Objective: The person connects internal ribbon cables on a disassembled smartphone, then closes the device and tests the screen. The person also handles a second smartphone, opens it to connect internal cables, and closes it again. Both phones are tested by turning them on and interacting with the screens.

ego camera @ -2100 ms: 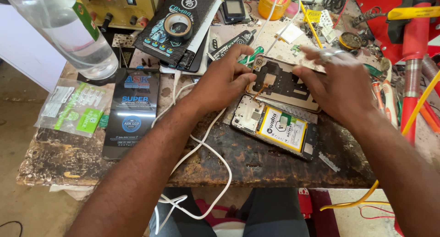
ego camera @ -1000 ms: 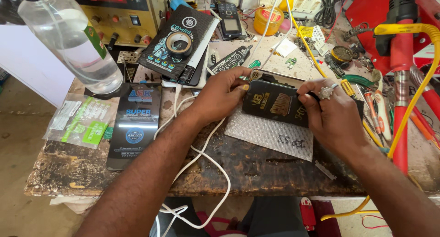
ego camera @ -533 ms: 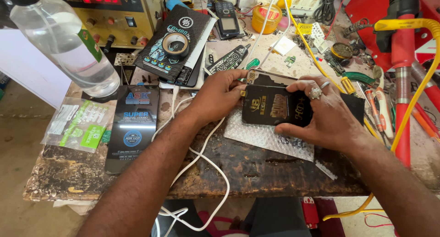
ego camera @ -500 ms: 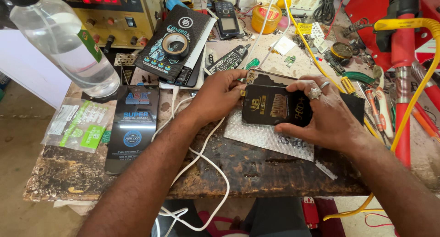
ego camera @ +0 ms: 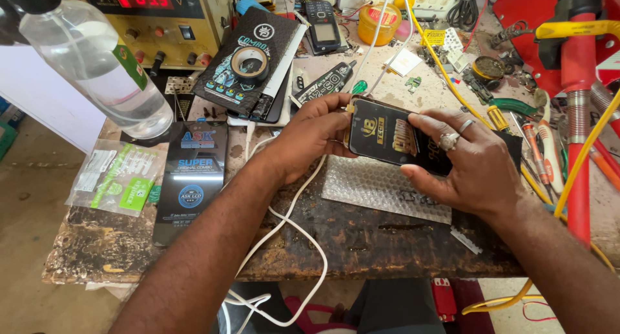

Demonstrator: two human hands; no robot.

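From your head camera, your two hands hold one flat black packet (ego camera: 392, 135) with gold lettering on its face, tilted up off the bench (ego camera: 361, 240). Your left hand (ego camera: 314, 139) closes on the packet's left end, fingers curled round its edge. Your right hand (ego camera: 466, 161) grips the right end, fingers spread over the front, and wears two silver rings (ego camera: 456, 134).

Just beneath both hands lies one sheet of bubble wrap (ego camera: 381, 188). Well to the left of your left hand lie two packages: a tall black one with a blue round label (ego camera: 192, 172), and beside it a clear bag with green labels (ego camera: 119, 177). Above your left hand sits a black printed box (ego camera: 274, 46) carrying one roll of black tape (ego camera: 250, 62). One clear plastic bottle (ego camera: 97, 66) with a green label stands far left. A white cable (ego camera: 294, 234) runs under your left wrist.
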